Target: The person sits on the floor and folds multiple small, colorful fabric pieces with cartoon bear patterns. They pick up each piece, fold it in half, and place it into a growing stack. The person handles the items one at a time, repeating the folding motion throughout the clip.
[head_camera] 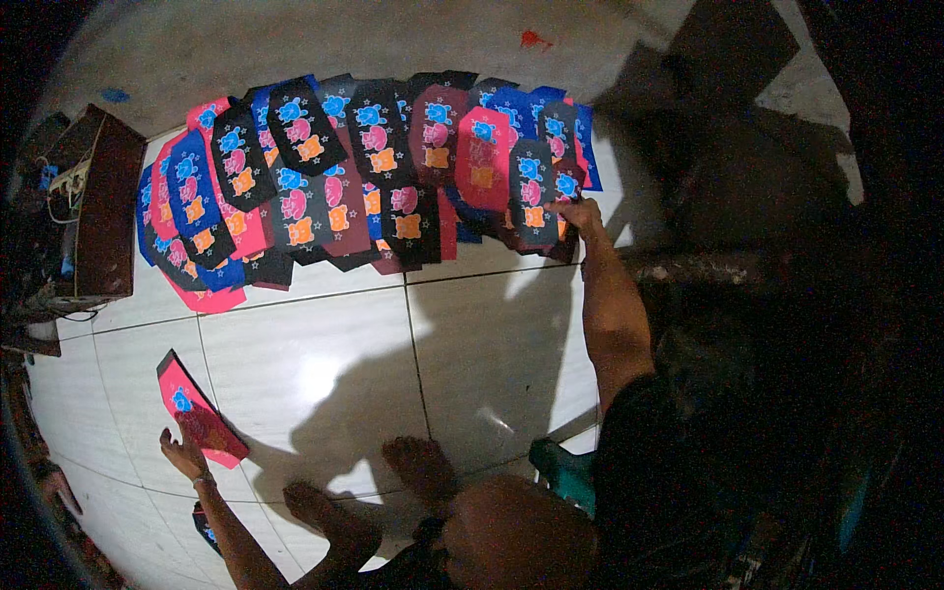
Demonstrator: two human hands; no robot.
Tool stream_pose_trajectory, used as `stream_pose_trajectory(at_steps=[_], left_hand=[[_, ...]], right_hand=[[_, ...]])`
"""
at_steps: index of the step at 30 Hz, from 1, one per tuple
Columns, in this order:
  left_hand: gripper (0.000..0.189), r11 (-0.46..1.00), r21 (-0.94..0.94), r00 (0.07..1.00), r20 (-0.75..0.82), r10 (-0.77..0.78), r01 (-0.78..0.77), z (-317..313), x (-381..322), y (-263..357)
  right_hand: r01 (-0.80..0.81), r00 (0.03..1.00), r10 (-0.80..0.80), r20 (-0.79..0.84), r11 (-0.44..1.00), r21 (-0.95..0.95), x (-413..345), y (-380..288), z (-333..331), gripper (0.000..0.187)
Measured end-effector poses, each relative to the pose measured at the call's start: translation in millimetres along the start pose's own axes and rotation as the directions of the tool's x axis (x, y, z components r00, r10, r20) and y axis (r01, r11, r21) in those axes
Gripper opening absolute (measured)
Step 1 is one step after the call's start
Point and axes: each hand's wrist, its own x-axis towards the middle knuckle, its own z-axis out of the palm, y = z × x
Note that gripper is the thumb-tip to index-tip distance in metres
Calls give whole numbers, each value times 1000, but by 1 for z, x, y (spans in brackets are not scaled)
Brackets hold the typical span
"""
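At the lower left, my left hand (184, 451) is at the edge of a pink printed fabric panel (208, 434) with a dark layer showing at its far end. Its fingers are spread, and whether they grip the panel is unclear. My right hand (582, 215) reaches to the right end of a wide spread of overlapping printed panels. Its fingers touch or hover by a grey panel (532, 177) and a maroon panel (568, 181); a grip cannot be made out. Black panels (381, 125), blue panels (193, 184) and pink panels (483, 155) carry blue, pink and orange animal figures.
White floor tiles (310, 383) lie under the panels. A brown wooden box (110, 199) with cluttered items stands at the left. Beside my leg is a green plastic stool (564, 476). Another dark printed piece (205, 525) lies by my left forearm. Deep shadow covers the right side.
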Motion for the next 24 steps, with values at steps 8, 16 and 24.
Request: stream_pose_trajectory(at_steps=[8,16,24], left_hand=[[35,739,-607,905,425,-9,292,-26,10,135],[24,785,-599,882,443,160,159,-39,-2,201],[26,773,-622,833,489,259,124,-43,-21,241]], right_hand=[[8,989,-40,144,975,221,-41,-26,-11,59],[105,960,-118,255,992,65,-44,-41,-53,44],[192,917,-161,366,980,-49,-46,-50,-158,29]])
